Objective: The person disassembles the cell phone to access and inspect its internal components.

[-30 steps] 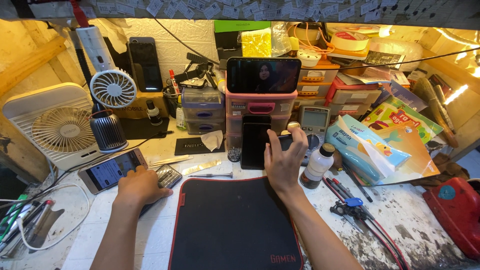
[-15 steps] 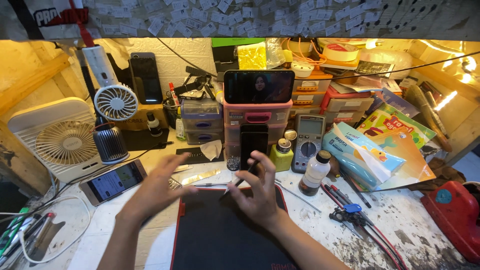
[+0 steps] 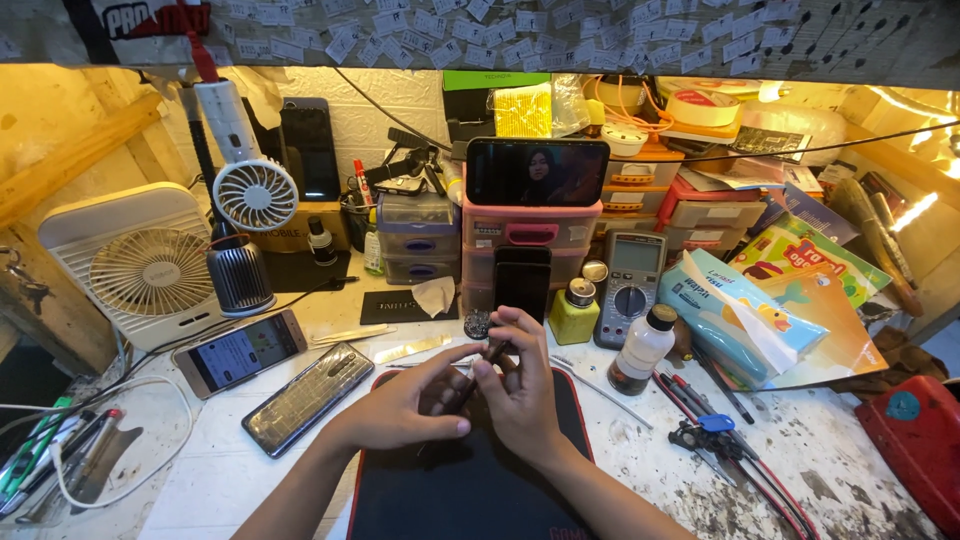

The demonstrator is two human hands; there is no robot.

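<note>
Over the far end of a black work mat point(image 3: 450, 490), my left hand point(image 3: 405, 410) and my right hand point(image 3: 525, 390) meet, fingertips together. Between them they pinch a small dark piece point(image 3: 492, 353); what it is cannot be told. A dark phone point(image 3: 522, 283) leans upright against a pink drawer unit point(image 3: 530, 235) just beyond my fingers. To the left of the mat, a phone with a patterned back point(image 3: 305, 397) lies flat on the bench.
A lit phone point(image 3: 238, 350) and two fans point(image 3: 150, 270) point(image 3: 255, 195) sit at the left. A multimeter point(image 3: 630, 295), yellow-green bottle point(image 3: 573, 312), white bottle point(image 3: 640, 350) and blue tissue pack point(image 3: 720, 315) crowd the right. Pliers point(image 3: 700, 435) lie near the mat.
My right hand came back from the dark leaning phone and my left hand came in from the left. Both now meet over the mat, pinching the small dark piece.
</note>
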